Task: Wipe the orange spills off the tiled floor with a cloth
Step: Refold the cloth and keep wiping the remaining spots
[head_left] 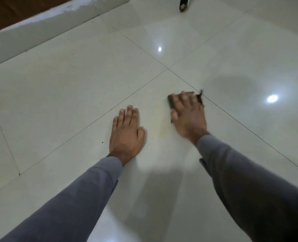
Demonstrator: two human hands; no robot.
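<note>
While I kneel over the floor [57, 95], my right hand [188, 117] presses a dark cloth [170, 102] flat against the tile, just short of the point where four tiles meet at their corners. The cloth is mostly hidden under my palm; only its left edge and a frayed bit at the right show. My fingers [184, 99] lie straight and a little spread on top of it, pushing down rather than gripping (the hand is blurred, so I cannot tell how the thumb sits). My left hand [127, 133] rests palm down on the same tile, fingers straight and close together, holding nothing and taking my weight.

Between the two hands a faint yellowish smear [159, 126] shows on the glossy tile, running back toward me; I judge this to be what is left of the orange spill. I see no bright orange patch anywhere, so the work looks far along.

To do this stroke well, I should keep the whole palm over the cloth so it does not bunch, draw it back across the smear in overlapping passes, and press evenly. Turning the cloth to a fresh face would help avoid spreading the stain. The grout line beside the cloth may need a firmer rub.
</note>
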